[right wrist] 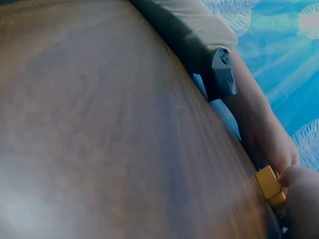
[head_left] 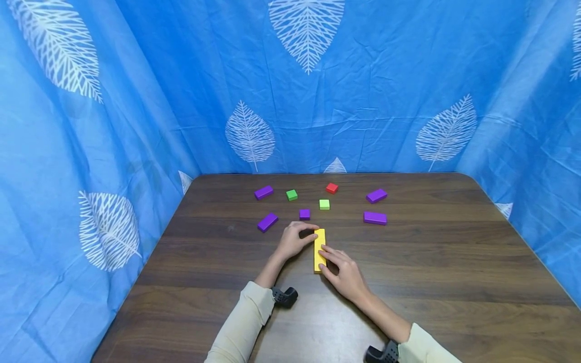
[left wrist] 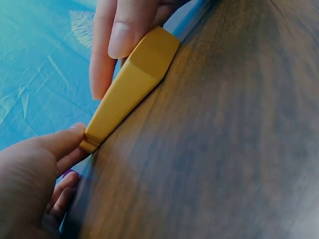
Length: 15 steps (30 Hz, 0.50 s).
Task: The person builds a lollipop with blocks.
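Observation:
A long yellow block [head_left: 320, 247], or a row of yellow blocks placed end to end, lies on the brown wooden table, pointing away from me. At its far end, my left hand [head_left: 292, 242] pinches the yellow piece between thumb and index finger. My right hand [head_left: 346, 277] holds the nearer part, its thumb by the near end and its fingertips on the right side and top. In the left wrist view the yellow block [left wrist: 127, 92] runs between both hands' fingers. Only its near end and part of a side show in the right wrist view [right wrist: 268, 182], partly hidden by a hand.
Beyond the hands lie a small purple block [head_left: 304, 215], a light green block [head_left: 324, 204], a green block [head_left: 292, 195] and a red block [head_left: 332, 188]. Longer purple blocks lie left [head_left: 268, 222] and right [head_left: 374, 218]. A blue leaf-patterned curtain [head_left: 372, 126] hangs behind the table [head_left: 436, 262].

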Each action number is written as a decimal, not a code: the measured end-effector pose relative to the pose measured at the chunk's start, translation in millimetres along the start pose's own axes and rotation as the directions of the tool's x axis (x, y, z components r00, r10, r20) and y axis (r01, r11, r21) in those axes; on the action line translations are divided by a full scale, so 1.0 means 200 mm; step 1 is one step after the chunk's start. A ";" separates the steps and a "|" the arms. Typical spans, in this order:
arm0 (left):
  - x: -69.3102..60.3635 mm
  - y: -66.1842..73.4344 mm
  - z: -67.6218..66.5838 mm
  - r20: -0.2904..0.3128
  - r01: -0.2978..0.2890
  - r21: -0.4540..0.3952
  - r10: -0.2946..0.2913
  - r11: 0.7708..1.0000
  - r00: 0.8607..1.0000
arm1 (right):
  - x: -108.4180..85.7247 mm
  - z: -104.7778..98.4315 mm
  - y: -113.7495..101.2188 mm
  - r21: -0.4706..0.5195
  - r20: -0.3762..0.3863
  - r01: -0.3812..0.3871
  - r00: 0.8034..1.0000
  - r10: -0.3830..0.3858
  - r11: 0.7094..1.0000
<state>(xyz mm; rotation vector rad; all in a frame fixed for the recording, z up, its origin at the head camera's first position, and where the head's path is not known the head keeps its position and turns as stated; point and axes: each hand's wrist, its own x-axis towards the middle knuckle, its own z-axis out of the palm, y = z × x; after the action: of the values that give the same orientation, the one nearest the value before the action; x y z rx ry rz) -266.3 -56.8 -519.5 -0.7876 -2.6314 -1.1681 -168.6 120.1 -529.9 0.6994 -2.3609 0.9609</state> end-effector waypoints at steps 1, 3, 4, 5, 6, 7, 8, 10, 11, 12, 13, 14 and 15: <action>0.00 0.00 0.00 0.002 0.002 -0.002 -0.002 1.000 1.000 | 0.00 0.00 0.01 0.008 -0.006 -0.001 1.000 0.001 1.000; 0.00 0.00 0.00 0.005 -0.001 -0.008 0.001 1.000 1.000 | 0.01 0.00 0.02 0.025 -0.014 -0.006 1.000 0.007 1.000; 0.00 0.00 0.00 0.004 -0.003 -0.013 0.003 1.000 1.000 | 0.02 0.00 0.03 0.030 -0.015 -0.011 1.000 0.012 0.999; 0.00 0.00 0.00 0.000 -0.005 -0.017 0.005 1.000 1.000 | 0.03 0.00 0.05 0.031 -0.016 -0.014 1.000 0.015 0.999; 0.00 0.00 0.00 -0.008 -0.010 -0.022 0.009 1.000 1.000 | 0.04 0.00 0.06 0.033 -0.013 -0.019 1.000 0.020 0.999; 0.00 -0.01 0.00 -0.016 -0.007 -0.031 0.007 1.000 1.000 | 0.05 0.00 0.07 0.037 -0.006 -0.024 1.000 0.024 0.999; -0.01 -0.01 0.00 -0.027 -0.008 -0.036 0.007 0.999 1.000 | 0.06 0.00 0.08 0.039 0.002 -0.026 1.000 0.026 0.999; -0.01 -0.01 0.00 -0.053 0.006 -0.054 -0.009 0.999 0.999 | 0.08 0.00 0.11 0.046 0.021 -0.024 0.999 0.023 0.999; -0.01 -0.01 -0.01 -0.067 0.017 -0.068 -0.022 0.998 0.998 | 0.08 0.00 0.12 0.051 0.030 -0.019 0.999 0.017 0.999; -0.01 -0.01 -0.01 -0.081 0.027 -0.084 -0.034 0.996 0.996 | 0.09 0.00 0.12 0.056 0.041 -0.017 0.999 0.015 0.998; -0.02 -0.01 -0.01 -0.093 0.038 -0.103 -0.048 0.994 0.995 | 0.10 0.00 0.12 0.057 0.050 -0.011 0.999 0.008 0.998; -0.02 -0.01 -0.01 -0.106 0.046 -0.121 -0.059 0.992 0.993 | 0.10 0.00 0.13 0.055 0.057 -0.005 0.998 0.002 0.998; -0.02 -0.01 -0.02 -0.118 0.056 -0.139 -0.072 0.989 0.990 | 0.10 0.00 0.13 0.052 0.063 0.001 0.998 -0.004 0.999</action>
<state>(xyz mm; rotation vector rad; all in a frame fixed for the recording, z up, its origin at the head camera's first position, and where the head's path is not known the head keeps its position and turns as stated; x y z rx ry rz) -263.4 -62.4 -519.9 -0.6346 -2.5162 -1.3777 -200.2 130.2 -529.9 0.7633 -2.3960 1.0167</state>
